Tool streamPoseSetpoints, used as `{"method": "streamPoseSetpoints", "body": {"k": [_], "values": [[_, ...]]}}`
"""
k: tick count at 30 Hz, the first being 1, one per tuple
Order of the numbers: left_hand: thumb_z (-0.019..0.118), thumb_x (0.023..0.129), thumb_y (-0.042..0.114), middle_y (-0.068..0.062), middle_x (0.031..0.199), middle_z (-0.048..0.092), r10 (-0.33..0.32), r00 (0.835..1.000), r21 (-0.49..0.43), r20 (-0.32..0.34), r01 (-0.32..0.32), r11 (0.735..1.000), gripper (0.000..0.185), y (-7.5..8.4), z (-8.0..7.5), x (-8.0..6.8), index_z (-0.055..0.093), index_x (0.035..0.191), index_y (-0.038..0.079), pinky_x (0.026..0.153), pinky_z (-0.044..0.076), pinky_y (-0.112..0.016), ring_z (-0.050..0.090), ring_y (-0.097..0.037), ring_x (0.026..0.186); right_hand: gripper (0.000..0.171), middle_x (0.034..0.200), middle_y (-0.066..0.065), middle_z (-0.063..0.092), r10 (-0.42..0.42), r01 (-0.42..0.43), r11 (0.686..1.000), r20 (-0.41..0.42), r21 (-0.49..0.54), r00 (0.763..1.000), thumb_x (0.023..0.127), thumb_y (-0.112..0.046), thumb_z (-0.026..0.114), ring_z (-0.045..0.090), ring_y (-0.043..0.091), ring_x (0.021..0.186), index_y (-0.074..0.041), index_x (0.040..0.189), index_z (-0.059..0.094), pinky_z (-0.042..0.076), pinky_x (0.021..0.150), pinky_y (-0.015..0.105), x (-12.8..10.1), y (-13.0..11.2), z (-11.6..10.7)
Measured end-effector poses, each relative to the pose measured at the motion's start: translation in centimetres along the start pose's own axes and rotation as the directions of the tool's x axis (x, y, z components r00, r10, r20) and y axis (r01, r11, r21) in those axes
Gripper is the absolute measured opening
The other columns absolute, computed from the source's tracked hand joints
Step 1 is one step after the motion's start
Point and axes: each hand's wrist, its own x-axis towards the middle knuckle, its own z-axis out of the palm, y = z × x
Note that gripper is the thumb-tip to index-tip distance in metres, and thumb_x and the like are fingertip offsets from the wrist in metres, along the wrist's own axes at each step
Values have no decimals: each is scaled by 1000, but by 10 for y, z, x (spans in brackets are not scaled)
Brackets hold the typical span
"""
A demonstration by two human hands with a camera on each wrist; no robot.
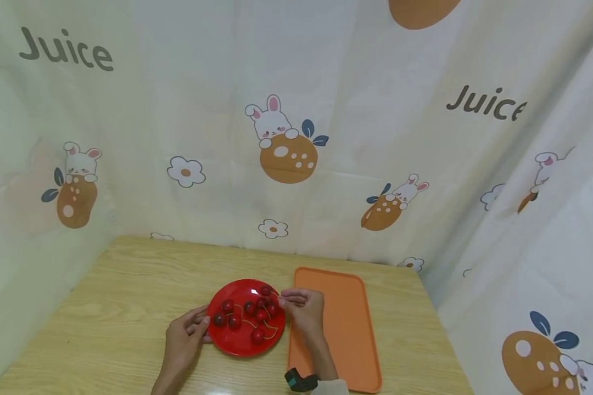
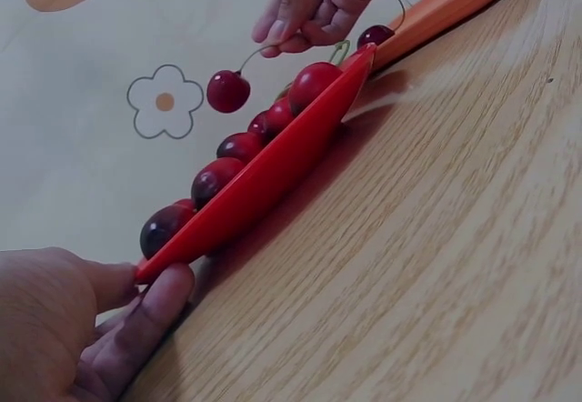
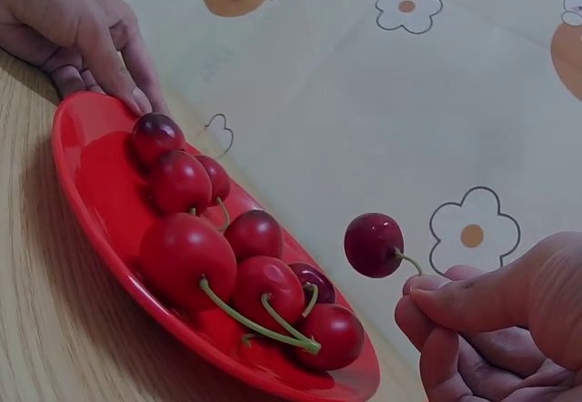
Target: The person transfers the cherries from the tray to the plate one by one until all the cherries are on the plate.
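A round red plate (image 1: 237, 346) carries several dark red cherries (image 3: 186, 258), some with green stems. My left hand (image 1: 184, 336) grips the plate's left rim, thumb on top and fingers beneath, as the left wrist view shows. Above the plate's far right side, my right hand (image 1: 303, 312) pinches the stem of one cherry (image 3: 373, 245) between thumb and fingers. That cherry (image 2: 228, 91) hangs over the others, apart from them. In the left wrist view another cherry (image 2: 375, 35) shows just past the plate's far rim, overlapping the orange tray.
An orange rectangular tray (image 1: 348, 329) lies on the wooden table (image 1: 128, 307) right of the plate, partly under my right forearm. A printed curtain (image 1: 217, 120) with rabbits and flowers hangs behind the table and along both sides. My right wrist wears a dark strapped device (image 1: 300, 380).
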Motion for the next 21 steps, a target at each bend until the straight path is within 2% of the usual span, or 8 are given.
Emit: {"method": "streamPoseSetpoints", "body": {"k": [8,15,21], "values": [[67,104,-6,-30,112,77,-13,1000,29,7,12,999,36,1,-1,0,67,141,-8,63,72,-28,75,-11,64,11,93,25,82,-85,84,993,-10,-84,996,87,9,86,84,28,85,9,97,82,69,73,17,2,3,11],[66,104,-8,-30,111,76,-17,1000,11,12,17,1000,37,0,-1,1,67,141,-9,65,73,-30,76,-10,67,11,91,19,83,-82,81,990,-6,-114,997,87,6,88,83,26,86,5,97,83,68,74,15,3,4,19],[66,104,-8,-29,110,76,-16,1000,24,12,16,1000,37,1,-1,1,66,141,-10,65,73,-29,76,-9,68,9,88,18,83,-135,141,976,43,-168,990,87,9,86,83,24,82,3,93,83,68,73,16,3,3,26]]}}
